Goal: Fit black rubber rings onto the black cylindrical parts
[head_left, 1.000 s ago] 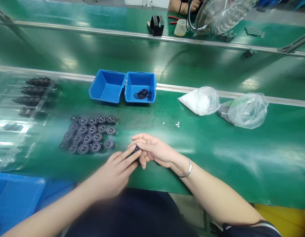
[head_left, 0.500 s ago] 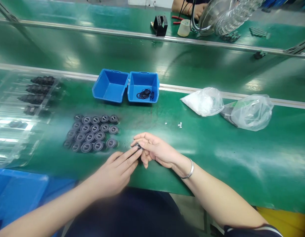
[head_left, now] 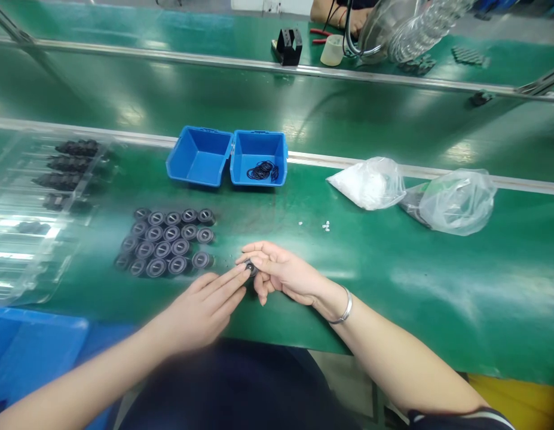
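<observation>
Over the near part of the green bench, my right hand (head_left: pixel 277 269) is closed on a small black knob-like round part (head_left: pixel 251 268), pinching it between thumb and fingers. From the other side my left hand (head_left: pixel 207 310) presses its fingertips on the same part; the fingers lie long and close together, and the thumb is hidden beneath them. Left of the hands stand several similar black round parts (head_left: pixel 162 248) in rows, each with a light line on its top. A few tiny white pieces (head_left: pixel 326 226) lie beyond my right hand.
Two open blue bins (head_left: pixel 200 167) stand at the back, the right one holding black rings (head_left: pixel 263 171). Clear plastic bags (head_left: pixel 370 184) lie to their right. A transparent tray (head_left: pixel 17 239) with dark parts is at left. Across the rail, a person's hand (head_left: pixel 357 22) shows near red-handled pliers (head_left: pixel 320 40).
My left hand has drawn back slightly to the left, showing more of the round part's top face. My right hand keeps its pinch nearly unmoved.
</observation>
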Motion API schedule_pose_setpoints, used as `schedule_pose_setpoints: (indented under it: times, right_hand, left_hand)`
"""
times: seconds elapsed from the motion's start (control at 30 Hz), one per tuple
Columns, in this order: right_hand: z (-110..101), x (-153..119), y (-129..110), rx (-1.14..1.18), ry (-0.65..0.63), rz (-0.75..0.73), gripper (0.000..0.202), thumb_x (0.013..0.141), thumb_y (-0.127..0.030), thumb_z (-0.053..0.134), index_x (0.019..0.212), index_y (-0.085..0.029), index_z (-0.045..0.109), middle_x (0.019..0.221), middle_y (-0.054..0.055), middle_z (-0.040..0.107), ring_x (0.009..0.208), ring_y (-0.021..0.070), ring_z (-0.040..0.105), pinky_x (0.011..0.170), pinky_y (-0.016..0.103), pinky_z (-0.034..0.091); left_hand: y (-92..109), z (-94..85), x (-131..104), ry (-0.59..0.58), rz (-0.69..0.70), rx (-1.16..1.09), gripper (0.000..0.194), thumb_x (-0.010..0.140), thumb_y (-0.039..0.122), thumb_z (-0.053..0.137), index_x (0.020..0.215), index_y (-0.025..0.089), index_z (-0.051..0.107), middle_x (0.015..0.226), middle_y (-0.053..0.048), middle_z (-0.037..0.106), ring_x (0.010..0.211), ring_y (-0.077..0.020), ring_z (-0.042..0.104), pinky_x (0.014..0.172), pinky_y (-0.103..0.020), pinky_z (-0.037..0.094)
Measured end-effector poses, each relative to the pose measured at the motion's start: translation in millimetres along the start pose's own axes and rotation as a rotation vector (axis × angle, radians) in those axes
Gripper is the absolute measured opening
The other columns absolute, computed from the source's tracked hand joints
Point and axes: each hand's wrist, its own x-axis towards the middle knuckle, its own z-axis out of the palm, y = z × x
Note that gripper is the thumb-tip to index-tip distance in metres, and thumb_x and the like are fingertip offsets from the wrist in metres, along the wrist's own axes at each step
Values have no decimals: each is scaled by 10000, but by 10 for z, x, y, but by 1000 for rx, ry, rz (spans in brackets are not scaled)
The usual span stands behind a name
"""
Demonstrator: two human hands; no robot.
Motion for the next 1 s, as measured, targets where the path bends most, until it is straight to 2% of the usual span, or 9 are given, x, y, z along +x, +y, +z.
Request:
schedule_pose_setpoints:
  times: [0.13,0.33,0.5,0.73,0.87,1.0]
  right_hand:
    - [39,1,13,-8,41,-19,259,944,-304,583,1159,-201,485,1174,81,619,594,81,645,524,254,572]
    - [53,42,74,-7,128,-119,213,956,-314,558,1133,-209,502,1182,77,629,574,69,623,511,243,559]
    - [47,51,58,-27,93,-77,208,935,-281,592,1114,-205,519,1212,73,620,513,41,593,489,227,542]
    - [47,48,79,-29,100,-88,212,965,-325,539,1135,-203,500,1134,71,625,602,82,641,523,249,577]
    - [49,35,68,-36,83,-86,218,941,-292,585,1125,-201,514,1139,62,614,604,70,629,549,254,584]
    - [68,21,68,-63,90,-74,229,919,-306,621,1101,-198,533,998,29,631,593,75,623,545,251,582]
  left_hand:
    - [-39,-17,4,-34,3,-14,386,875,158,513,1242,81,604,1442,-172,502,1384,-286,412,1120,-406,287]
    - [127,73,41,-20,-79,66,372,913,214,495,1251,115,614,1496,-132,441,1389,-267,406,1105,-388,295]
    - [132,81,26,-26,-88,23,373,910,189,484,1255,120,608,1522,-99,407,1404,-254,381,1122,-383,271]
    - [124,53,-16,47,-83,25,337,888,139,505,1197,129,639,1438,-123,519,1394,-259,405,1160,-404,226]
    - [130,80,-12,10,-46,43,361,899,162,495,1230,91,621,1441,-148,510,1403,-280,387,1138,-409,271]
    - [133,90,-17,-12,-28,49,372,905,196,498,1237,78,617,1457,-159,488,1415,-296,361,1081,-410,333]
